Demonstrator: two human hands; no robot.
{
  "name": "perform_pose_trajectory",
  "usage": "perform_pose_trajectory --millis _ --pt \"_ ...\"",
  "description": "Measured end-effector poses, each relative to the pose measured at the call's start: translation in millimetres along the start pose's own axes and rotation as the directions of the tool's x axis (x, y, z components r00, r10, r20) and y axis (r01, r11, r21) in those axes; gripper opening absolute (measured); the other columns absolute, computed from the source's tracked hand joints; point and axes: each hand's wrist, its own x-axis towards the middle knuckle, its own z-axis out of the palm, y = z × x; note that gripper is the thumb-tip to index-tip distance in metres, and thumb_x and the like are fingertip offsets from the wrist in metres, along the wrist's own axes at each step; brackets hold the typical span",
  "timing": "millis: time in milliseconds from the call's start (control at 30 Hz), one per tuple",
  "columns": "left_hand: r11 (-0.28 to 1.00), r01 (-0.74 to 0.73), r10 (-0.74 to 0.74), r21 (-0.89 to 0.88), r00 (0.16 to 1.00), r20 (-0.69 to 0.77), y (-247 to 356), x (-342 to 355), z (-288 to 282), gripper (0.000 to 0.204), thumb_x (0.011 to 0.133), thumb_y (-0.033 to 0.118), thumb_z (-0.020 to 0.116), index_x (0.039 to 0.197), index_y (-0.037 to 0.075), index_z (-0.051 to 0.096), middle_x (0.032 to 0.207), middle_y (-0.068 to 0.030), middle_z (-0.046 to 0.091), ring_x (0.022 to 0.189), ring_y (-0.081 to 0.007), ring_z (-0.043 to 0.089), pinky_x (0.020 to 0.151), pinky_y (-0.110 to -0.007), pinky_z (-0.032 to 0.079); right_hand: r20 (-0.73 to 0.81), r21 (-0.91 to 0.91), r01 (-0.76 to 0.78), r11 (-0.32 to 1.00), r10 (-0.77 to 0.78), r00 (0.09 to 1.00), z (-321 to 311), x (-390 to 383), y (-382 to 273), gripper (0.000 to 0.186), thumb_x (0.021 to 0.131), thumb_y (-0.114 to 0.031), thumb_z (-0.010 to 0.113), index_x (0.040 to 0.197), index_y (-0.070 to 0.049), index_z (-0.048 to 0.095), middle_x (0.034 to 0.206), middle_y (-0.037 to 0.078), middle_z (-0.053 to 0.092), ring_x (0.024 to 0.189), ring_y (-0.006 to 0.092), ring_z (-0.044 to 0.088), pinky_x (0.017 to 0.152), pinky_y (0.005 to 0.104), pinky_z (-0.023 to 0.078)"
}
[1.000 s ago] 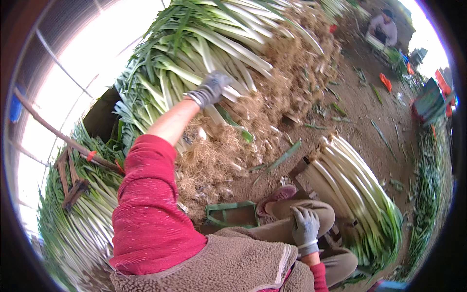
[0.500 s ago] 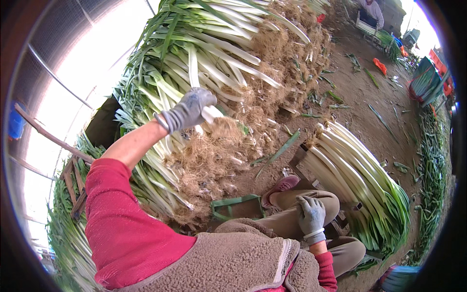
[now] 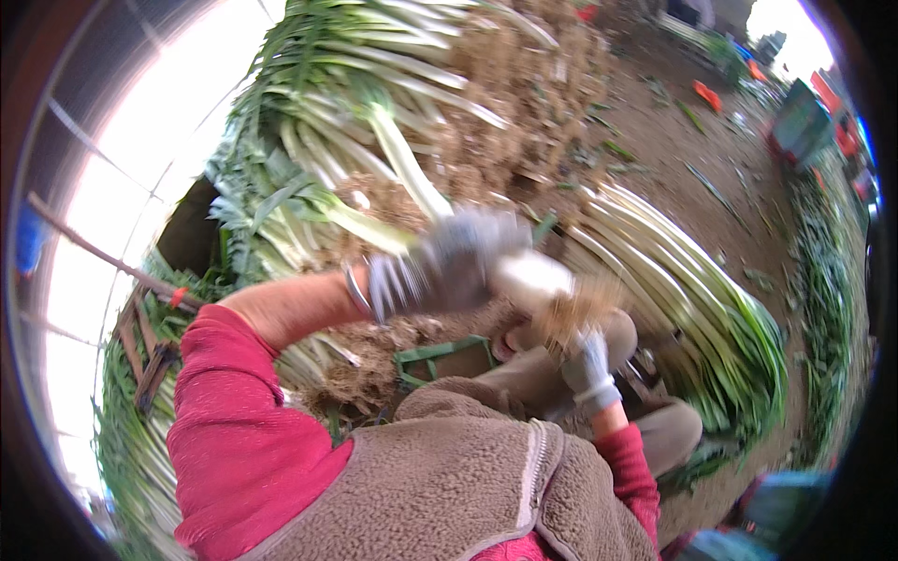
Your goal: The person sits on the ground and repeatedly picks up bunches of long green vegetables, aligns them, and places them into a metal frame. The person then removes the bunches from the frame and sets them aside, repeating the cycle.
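My left hand (image 3: 463, 257), in a grey glove and smeared by motion, is closed around a leek. The leek's white end (image 3: 533, 280) sticks out to the right, with a brown tuft of roots (image 3: 585, 307) on it. Pale stalks (image 3: 408, 164) run from the hand back toward the leek pile (image 3: 327, 103) at the upper left. My right hand (image 3: 587, 366), gloved too, is just below the roots by my knee. Its fingers are blurred and partly hidden by the roots, so whether it touches them I cannot tell.
A bundle of trimmed leeks (image 3: 683, 299) lies on a low support to the right. Beside my legs sits a green-framed object (image 3: 444, 363). Loose leaves and an orange-red scrap (image 3: 707, 95) lie on the dirt floor. A wooden pole (image 3: 112, 252) juts in at left.
My left hand has pulled the leek off the pile, rightward and toward me. Its roots are now next to my right hand, which has left its resting place on my knee.
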Motion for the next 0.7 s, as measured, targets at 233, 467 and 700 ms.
perform_pose_trajectory --millis 233,467,700 --pt "0.823 0.226 -0.154 -0.521 0.972 0.178 30 139 -48 0.032 0.086 0.017 0.069 0.113 0.004 0.060 0.095 -0.0110 0.068 0.089 -0.0243 0.068 0.083 -0.039 0.055 -0.550 0.280 0.360 0.890 -0.159 0.820 -88 72 -63 0.119 0.070 -0.049 0.082 0.152 0.006 0.015 0.156 0.027 0.024 0.145 0.0405 0.024 0.118 0.0448 0.022" --pt "0.833 0.347 -0.392 -0.431 0.920 -0.017 -53 110 -167 0.033 0.089 0.018 0.069 0.117 0.003 0.060 0.097 -0.0112 0.069 0.090 -0.0245 0.069 0.088 -0.036 0.056 -0.706 0.363 0.649 0.669 -0.257 0.660 -160 147 -153 0.130 0.068 -0.044 0.086 0.152 0.007 0.002 0.160 0.028 0.009 0.149 0.0353 0.010 0.121 0.0428 0.012" --pt "0.798 0.564 -0.603 -0.213 0.744 -0.288 -127 13 -262 0.033 0.090 0.018 0.068 0.118 0.003 0.060 0.098 -0.0111 0.069 0.091 -0.0249 0.069 0.089 -0.037 0.056 -0.856 0.232 0.759 0.608 -0.242 0.456 -184 175 -201 0.131 0.065 -0.033 0.089 0.148 0.012 -0.002 0.146 0.038 0.025 0.136 0.0505 0.031 0.116 0.0479 0.027"
